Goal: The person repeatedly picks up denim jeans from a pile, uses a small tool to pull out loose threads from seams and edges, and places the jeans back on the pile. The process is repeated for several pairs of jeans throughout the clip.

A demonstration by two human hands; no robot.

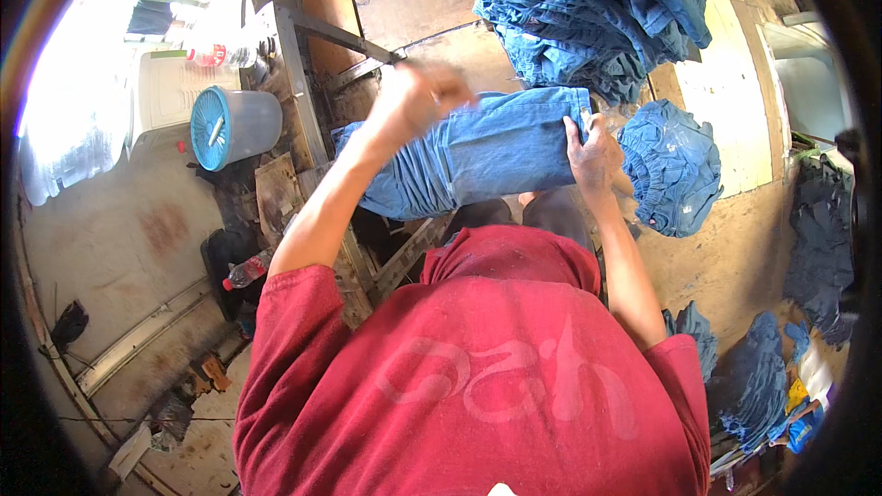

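Note:
A pair of blue denim trousers (510, 147) lies stretched in front of my knees, one leg smoothed flat toward the right and the cloth bunched in creases on the left. My right hand (595, 158) grips the leg's hem end, thumb on top of the cloth. Over the upper left part of the denim, my left hand (418, 101) is raised and smeared by motion. Its fingers look curled, but whether they hold anything I cannot make out.
A tall heap of denim garments (588, 14) rises beyond the trousers. Another crumpled denim piece (672, 168) lies right of my right hand. At left are a lidded plastic bucket (248, 124), a bottle (246, 271) and a metal frame (299, 83). Dark cloth (820, 248) lies far right.

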